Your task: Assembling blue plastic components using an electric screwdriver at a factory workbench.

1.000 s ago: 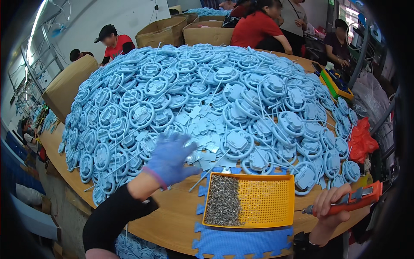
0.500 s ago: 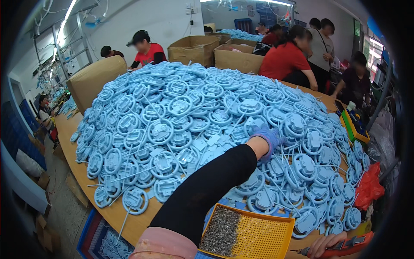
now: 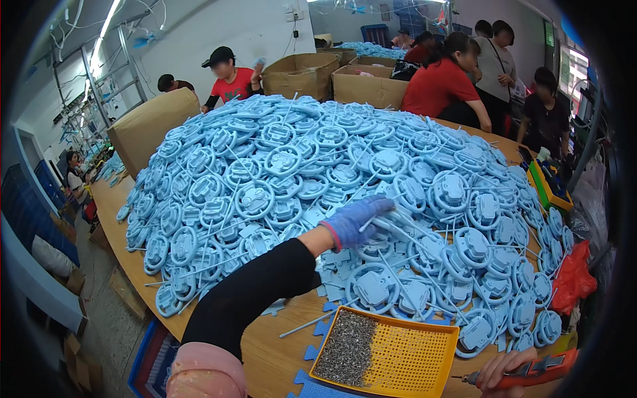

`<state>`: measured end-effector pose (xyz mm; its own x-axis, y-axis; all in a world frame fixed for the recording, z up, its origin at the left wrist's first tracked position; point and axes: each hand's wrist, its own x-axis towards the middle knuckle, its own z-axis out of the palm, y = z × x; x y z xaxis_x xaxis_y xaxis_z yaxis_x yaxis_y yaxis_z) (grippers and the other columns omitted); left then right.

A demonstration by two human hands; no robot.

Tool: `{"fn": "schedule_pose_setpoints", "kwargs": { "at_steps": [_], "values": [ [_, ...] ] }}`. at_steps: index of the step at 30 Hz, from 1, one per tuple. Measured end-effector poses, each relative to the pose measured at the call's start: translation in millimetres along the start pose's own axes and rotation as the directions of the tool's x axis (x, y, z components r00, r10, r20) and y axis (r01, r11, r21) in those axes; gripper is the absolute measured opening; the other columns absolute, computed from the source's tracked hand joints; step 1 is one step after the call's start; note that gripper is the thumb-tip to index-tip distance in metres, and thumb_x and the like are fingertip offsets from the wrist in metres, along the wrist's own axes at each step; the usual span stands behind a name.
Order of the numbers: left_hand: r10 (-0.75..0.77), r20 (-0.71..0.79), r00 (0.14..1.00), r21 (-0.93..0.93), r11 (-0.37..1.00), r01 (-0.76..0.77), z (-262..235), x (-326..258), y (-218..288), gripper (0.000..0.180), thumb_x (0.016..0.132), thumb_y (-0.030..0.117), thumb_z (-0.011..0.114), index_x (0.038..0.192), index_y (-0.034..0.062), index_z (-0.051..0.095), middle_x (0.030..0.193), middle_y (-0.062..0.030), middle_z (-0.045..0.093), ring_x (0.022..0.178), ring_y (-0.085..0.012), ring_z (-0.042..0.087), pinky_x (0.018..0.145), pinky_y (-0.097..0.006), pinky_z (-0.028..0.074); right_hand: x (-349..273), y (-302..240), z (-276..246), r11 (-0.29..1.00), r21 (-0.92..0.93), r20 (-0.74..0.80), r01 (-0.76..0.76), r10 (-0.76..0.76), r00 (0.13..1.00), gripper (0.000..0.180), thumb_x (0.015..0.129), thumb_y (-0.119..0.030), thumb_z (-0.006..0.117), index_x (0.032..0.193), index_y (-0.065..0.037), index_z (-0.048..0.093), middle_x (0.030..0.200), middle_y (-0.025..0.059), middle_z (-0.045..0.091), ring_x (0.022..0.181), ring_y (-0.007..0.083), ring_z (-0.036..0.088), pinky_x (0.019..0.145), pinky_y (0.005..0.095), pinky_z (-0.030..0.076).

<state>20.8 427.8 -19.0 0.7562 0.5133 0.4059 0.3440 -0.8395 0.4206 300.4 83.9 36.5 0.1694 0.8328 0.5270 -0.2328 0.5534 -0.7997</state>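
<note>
A big heap of light blue plastic ring-shaped parts (image 3: 255, 199), each with a boxy centre and many with a thin stick, covers the table. My left hand (image 3: 358, 222), in a purple glove, reaches into the heap's near side, its fingers closed around a light blue ring part (image 3: 417, 233) tilted on edge; whether it grips more than one cannot be told. At the lower right my right hand (image 3: 503, 370) is wrapped around a red-orange power screwdriver (image 3: 549, 369), its bit pointing left. Between my arms lies a yellow tray (image 3: 418, 351) with small metal screws (image 3: 345, 348) piled at its left end.
Blue interlocking mat pieces (image 3: 312, 385) lie beneath the tray. A red plastic bag (image 3: 576, 278) and a yellow-and-green bin (image 3: 549, 189) stand at the right. Large cardboard boxes (image 3: 298, 73) and several people surround the table's far side. A blue crate (image 3: 149, 358) sits below the left edge.
My left hand has drawn back leftward from deeper in the heap, now with a ring part lifted on edge. My right hand still holds the screwdriver. A person across the table has raised a hand.
</note>
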Motion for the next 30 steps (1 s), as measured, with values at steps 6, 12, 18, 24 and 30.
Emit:
{"fn": "schedule_pose_setpoints", "kwargs": {
  "at_steps": [6,12,18,24,30],
  "values": [
    [0.151,-0.162,0.975,0.059,0.988,-0.143,-21.0,-62.3,26.0,0.068,0.072,-0.008,0.055,0.136,0.0084,0.039,0.131,-0.0203,0.046,0.116,-0.0377,0.051,0.097,-0.04,0.044,0.7,-1.4,2.8,1.0,-0.012,-0.005,-0.015,0.015,1.0,0.058,0.075,-0.053,0.071,0.096,-0.005,0.048,0.067,0.0059,0.053,0.055,0.0174,0.05,0.05,0.0301,0.041],
    [-0.011,0.286,0.958,0.348,0.933,-0.094,-45.8,-105.2,71.9,0.085,0.065,0.0,0.063,0.143,0.0148,0.031,0.143,-0.0237,0.033,0.125,-0.0446,0.039,0.101,-0.049,0.039,2.1,3.3,-1.1,0.999,-0.017,-0.03,-0.035,0.034,0.999,0.057,0.075,-0.054,0.07,0.097,-0.007,0.049,0.066,0.0043,0.052,0.055,0.0158,0.048,0.05,0.0289,0.039],
    [-0.326,0.573,0.752,0.359,0.925,0.127,-101.7,-54.9,69.4,0.109,0.056,0.015,0.078,0.148,0.0154,0.019,0.144,-0.0234,0.031,0.128,-0.0413,0.037,0.105,-0.045,0.035,2.8,6.4,-0.6,0.999,-0.033,-0.101,-0.003,0.0,0.995,0.058,0.075,-0.055,0.07,0.098,-0.006,0.049,0.067,0.0038,0.052,0.055,0.0159,0.047,0.053,0.0304,0.04],
    [-0.553,0.408,0.727,0.496,0.802,0.332,-109.7,39.3,-58.0,0.106,0.062,0.026,0.082,0.147,0.0145,0.02,0.146,-0.0226,0.027,0.134,-0.0373,0.032,0.108,-0.041,0.032,5.4,12.5,-10.7,0.999,-0.034,-0.055,-0.017,0.015,0.998,0.059,0.075,-0.054,0.071,0.098,-0.005,0.049,0.068,0.0051,0.053,0.056,0.0169,0.048,0.053,0.0313,0.04],
    [-0.547,0.053,0.836,0.77,0.555,0.315,-55.9,104.8,-93.3,0.082,0.076,0.024,0.07,0.146,0.0221,0.027,0.15,-0.0179,0.024,0.134,-0.0395,0.031,0.107,-0.043,0.034,12.5,18.8,-15.0,0.996,-0.067,-0.069,-0.056,0.051,0.996,0.058,0.076,-0.05,0.072,0.098,-0.003,0.048,0.071,0.0076,0.054,0.057,0.0189,0.049,0.054,0.0328,0.041]
  ]
}}
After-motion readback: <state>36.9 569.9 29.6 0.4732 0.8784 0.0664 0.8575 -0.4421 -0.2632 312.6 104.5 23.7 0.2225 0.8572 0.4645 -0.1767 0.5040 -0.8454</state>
